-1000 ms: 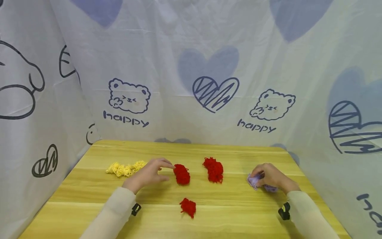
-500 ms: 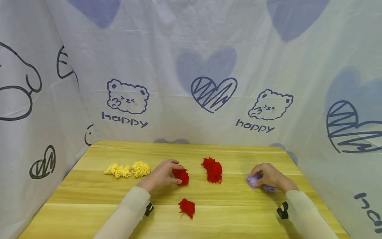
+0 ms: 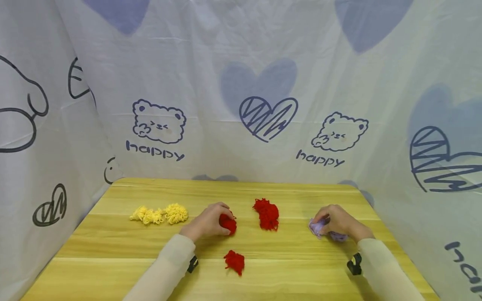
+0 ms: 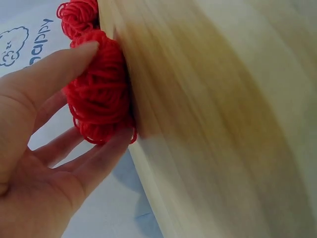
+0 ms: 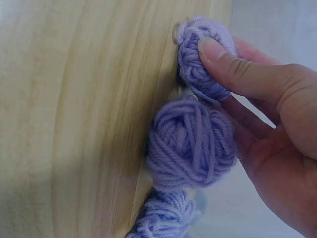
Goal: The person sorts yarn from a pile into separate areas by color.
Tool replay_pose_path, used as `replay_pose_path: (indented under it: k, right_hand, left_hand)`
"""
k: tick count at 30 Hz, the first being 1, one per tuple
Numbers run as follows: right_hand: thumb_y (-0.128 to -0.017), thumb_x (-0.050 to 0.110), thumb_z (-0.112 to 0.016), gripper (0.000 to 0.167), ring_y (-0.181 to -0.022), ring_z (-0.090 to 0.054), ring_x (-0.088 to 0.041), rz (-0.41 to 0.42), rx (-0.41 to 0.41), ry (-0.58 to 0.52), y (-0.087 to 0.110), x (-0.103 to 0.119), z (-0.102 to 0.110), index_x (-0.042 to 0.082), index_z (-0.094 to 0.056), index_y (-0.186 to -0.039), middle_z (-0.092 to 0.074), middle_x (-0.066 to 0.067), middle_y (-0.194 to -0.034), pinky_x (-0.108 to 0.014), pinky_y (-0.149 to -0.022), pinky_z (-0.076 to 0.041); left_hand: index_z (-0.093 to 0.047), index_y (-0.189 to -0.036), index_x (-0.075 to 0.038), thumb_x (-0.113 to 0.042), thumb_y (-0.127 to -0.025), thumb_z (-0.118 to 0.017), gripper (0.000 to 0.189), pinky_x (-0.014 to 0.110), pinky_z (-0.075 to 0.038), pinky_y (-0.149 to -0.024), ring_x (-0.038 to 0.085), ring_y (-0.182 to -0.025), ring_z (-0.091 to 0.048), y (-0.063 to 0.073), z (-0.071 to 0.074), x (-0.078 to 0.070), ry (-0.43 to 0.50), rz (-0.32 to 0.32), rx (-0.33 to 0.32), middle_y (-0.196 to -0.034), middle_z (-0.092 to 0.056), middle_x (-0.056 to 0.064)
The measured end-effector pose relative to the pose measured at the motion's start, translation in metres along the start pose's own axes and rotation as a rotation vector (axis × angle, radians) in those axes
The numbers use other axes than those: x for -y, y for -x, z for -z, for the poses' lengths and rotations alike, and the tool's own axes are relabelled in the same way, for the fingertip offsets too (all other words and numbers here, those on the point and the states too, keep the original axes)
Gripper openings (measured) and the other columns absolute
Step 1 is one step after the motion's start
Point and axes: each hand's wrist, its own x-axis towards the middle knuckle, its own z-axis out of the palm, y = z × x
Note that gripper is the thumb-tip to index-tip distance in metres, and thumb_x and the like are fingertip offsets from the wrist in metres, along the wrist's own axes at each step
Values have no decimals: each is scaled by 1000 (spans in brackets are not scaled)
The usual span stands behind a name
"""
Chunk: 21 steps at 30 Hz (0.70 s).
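My left hand (image 3: 208, 222) holds a small red yarn ball (image 3: 230, 225) at the middle of the table. In the left wrist view, the thumb presses on one side of this wound ball and fingers reach round its other side. At the right, my right hand (image 3: 340, 221) pinches a light purple yarn ball (image 5: 192, 67) between thumb and fingers. Close below it in the right wrist view lies a rounder purple ball (image 5: 190, 144), followed by another purple bundle (image 5: 166, 215). In the head view the right hand covers much of the purple yarn.
A larger red yarn clump (image 3: 267, 215) lies between the two hands, and a small red one (image 3: 235, 262) nearer the front. Yellow yarn bundles (image 3: 176, 213) sit at the left on the wooden table (image 3: 113, 259). A printed white curtain (image 3: 211, 159) closes off the back and sides.
My left hand has moved right from beside the yellow yarn, reached the red ball and closed its fingers around it. The right hand has stayed on the purple yarn.
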Motion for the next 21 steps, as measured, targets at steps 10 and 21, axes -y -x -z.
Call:
replay_pose_path:
  k: [10, 21]
  right_hand:
    - [-71, 4, -91, 23, -93, -68, -19, -18, 6, -9, 0, -1, 0, 14, -82, -91, -78, -7, -103, -37, -82, -62]
    - [-71, 6, -92, 24, -92, -70, -18, 16, -19, -7, -1, -8, -2, 15, -82, -91, -79, -6, -102, -33, -82, -61]
  left_hand:
    - [-79, -95, -10, 4, -75, -82, 25, 40, -60, -92, 27, -109, -63, 5, 3, 0, 31, 6, -46, -117, -68, 9]
    - [-80, -95, -12, 4, -78, -80, 23, 35, -63, -83, 31, -110, -61, 22, 21, 4, 94, -11, -84, -121, -65, 11]
